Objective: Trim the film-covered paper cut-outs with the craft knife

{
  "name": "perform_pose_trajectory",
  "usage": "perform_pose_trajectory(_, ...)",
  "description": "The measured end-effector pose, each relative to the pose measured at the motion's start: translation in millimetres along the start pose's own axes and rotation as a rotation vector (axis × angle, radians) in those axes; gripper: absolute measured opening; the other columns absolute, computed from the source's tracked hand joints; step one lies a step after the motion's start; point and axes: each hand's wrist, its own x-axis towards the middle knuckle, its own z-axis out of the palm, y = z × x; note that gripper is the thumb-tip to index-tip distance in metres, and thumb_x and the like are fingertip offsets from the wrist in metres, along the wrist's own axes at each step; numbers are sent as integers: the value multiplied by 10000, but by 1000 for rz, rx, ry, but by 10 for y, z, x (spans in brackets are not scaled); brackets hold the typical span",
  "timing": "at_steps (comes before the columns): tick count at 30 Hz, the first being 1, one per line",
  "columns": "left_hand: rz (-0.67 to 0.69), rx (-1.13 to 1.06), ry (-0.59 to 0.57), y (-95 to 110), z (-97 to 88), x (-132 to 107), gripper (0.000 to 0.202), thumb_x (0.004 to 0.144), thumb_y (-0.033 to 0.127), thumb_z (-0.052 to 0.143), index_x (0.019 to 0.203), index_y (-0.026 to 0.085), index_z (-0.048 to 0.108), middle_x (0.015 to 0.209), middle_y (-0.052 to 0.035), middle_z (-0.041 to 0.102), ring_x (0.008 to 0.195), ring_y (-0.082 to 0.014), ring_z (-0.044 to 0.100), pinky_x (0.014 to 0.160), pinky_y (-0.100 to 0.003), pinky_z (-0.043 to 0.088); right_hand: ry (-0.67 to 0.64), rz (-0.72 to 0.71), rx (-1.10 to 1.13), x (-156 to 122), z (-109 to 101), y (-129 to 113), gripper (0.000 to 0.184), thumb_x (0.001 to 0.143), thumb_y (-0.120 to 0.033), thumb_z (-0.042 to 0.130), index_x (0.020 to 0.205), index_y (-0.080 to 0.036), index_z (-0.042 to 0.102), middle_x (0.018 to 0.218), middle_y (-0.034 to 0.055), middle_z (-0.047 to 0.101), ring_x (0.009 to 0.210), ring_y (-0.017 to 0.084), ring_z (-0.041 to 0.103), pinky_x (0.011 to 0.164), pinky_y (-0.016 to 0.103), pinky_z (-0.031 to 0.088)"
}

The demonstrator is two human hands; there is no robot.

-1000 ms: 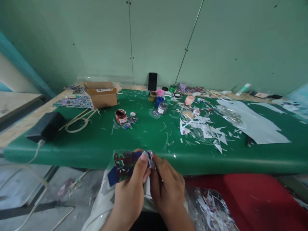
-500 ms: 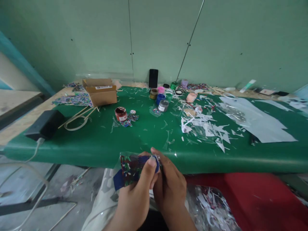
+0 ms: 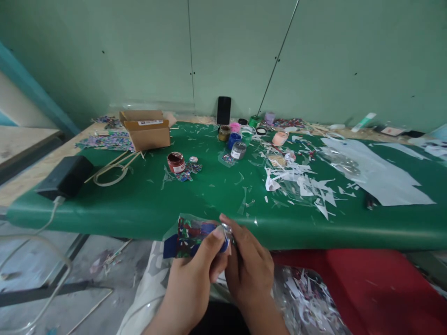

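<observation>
On the green table sit a cardboard box, a red jar, a black phone and white paper scraps.

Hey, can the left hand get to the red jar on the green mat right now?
Probably, but not freely: the left hand and right hand both pinch the patterned sheet. Nothing tall stands on the mat between it and the red jar.

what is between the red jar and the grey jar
In the head view: a small round cap and coloured scraps by the red jar, green mat, then more scraps by the grey jar.
</observation>
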Motion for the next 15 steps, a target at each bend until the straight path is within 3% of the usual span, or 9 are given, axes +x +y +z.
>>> perform_pose_trajectory(6, -71, 20, -41, -10, -33, -3, 447, 681, 444, 707, 442, 198, 419, 447, 41, 380, 449, -76, 329, 458, -224, 306, -11, -28, -46, -7, -38, 25, 332, 970, -122, 393, 1220, -131, 611, 813, 62, 729, 638, 143, 682, 563, 239, 529)
perform_pose_trajectory(12, -117, -158, -3, 39, 12, -6, 342, 528, 340, 801, 486, 176, 503, 450, 62, 406, 427, -45, 304, 421, -179, 299, 0, -43, -55, -36, -35, -3, 334, 974, -113, 399, 1262, -130, 567, 827, 68, 719, 647, 150, 673, 568, 255, 521)
perform_pose_trajectory(15, -168, -212, 18, 28, 38, -1, 270, 520, 301, 800, 546, 170, 565, 527, 39, 482, 474, -56, 368, 440, -171, 338, 10, -50, -75, -45, -27, -2, 338, 975, -108, 397, 1267, -134, 567, 814, 65, 714, 628, 148, 664, 557, 253, 509)
